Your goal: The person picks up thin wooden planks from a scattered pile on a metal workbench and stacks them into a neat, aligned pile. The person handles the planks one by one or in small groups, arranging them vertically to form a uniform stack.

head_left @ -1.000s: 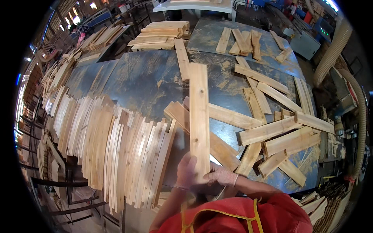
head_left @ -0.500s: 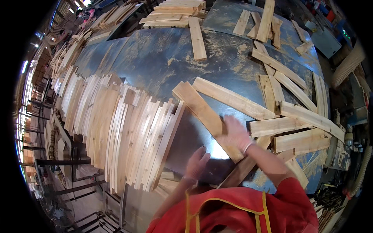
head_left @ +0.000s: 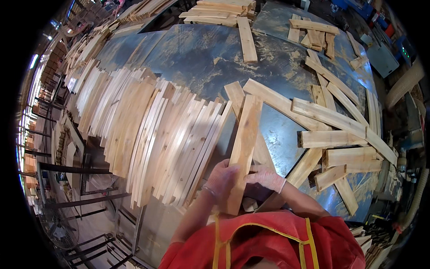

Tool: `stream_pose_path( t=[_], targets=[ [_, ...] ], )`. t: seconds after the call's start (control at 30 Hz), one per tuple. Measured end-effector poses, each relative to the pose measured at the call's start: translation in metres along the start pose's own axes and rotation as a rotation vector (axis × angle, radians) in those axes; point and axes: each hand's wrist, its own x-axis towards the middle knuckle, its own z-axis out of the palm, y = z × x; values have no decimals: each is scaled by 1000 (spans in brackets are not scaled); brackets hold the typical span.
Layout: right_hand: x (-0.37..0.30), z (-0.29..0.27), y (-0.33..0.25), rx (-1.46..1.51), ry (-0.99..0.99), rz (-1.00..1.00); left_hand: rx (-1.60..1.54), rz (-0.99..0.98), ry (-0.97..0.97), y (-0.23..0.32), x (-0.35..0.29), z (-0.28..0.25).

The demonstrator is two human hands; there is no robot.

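Observation:
A wooden board (head_left: 247,130) stands between my two hands, its long side pointing away from me and its face tilted. My left hand (head_left: 221,178) is closed around its left edge near the lower end. From the other side my right hand (head_left: 266,178) pinches the right edge, fingers curled. Just left of the board is a long row of wooden slats (head_left: 179,143) set on edge and packed side by side. Behind the held board, another board (head_left: 263,152) lies slanted on the metal table (head_left: 197,49), partly hidden by it.
Loose boards (head_left: 333,119) lie crossed over each other on the right of the table. One board (head_left: 247,40) lies alone at the far middle, near a stack of planks (head_left: 215,11). Sawdust is scattered over the tabletop. A black metal frame (head_left: 76,168) and a fan (head_left: 58,226) stand at lower left.
My right hand, earlier resting on a slanted board, has come nearer my body. A board is now raised and turned, with both hands on it. My left hand has moved up to grip it.

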Motion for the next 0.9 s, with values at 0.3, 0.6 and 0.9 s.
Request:
stream_pose_path(
  t=[0.3,0.6,0.9],
  targets=[
    [4,6,-34,-798,552,360,1537,675,759,-38,-38,-103],
    [-4,142,-24,-485,-187,232,1609,598,534,-18,-26,-94],
    [-53,-256,-56,-916,654,-122,1794,398,543,-8,-12,-73]
  ],
)
